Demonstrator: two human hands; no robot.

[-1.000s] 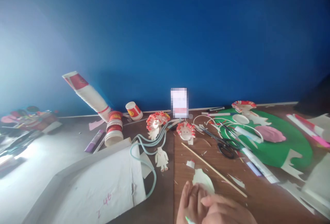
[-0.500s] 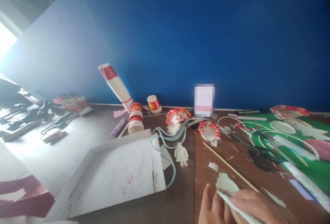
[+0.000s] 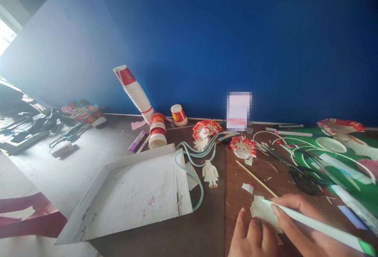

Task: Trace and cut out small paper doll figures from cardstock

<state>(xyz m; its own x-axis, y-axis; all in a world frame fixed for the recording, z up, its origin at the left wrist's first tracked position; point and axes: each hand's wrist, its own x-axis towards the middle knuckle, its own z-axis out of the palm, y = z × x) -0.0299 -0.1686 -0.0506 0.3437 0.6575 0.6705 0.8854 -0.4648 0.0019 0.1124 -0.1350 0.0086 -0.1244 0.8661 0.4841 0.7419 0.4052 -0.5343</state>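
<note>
Right hand [image 3: 313, 239] comes in from about 4 o'clock of the pale paper piece [image 3: 264, 211], tilted over, thumb and index finger stretched toward it. Grip's a narrow pinch, closed round a green-ended marker [image 3: 327, 225], which slants down-table with its tip over the paper's upper part. Can't say for sure the tip touches.

Left hand [image 3: 255, 237] sits at roughly 7 o'clock, back up, one finger poking forward and the others bent in by the paper's lower edge. Fingertips are hidden, so I can't tell if it's pinning the paper or how closed that grip is.

Paper's on the brown table [image 3: 236, 198], with a thin stick [image 3: 255, 178] near 12 o'clock, a cut-out paper figure [image 3: 210, 174] at 10 and black-handled scissors [image 3: 304, 180] around 2.
</note>
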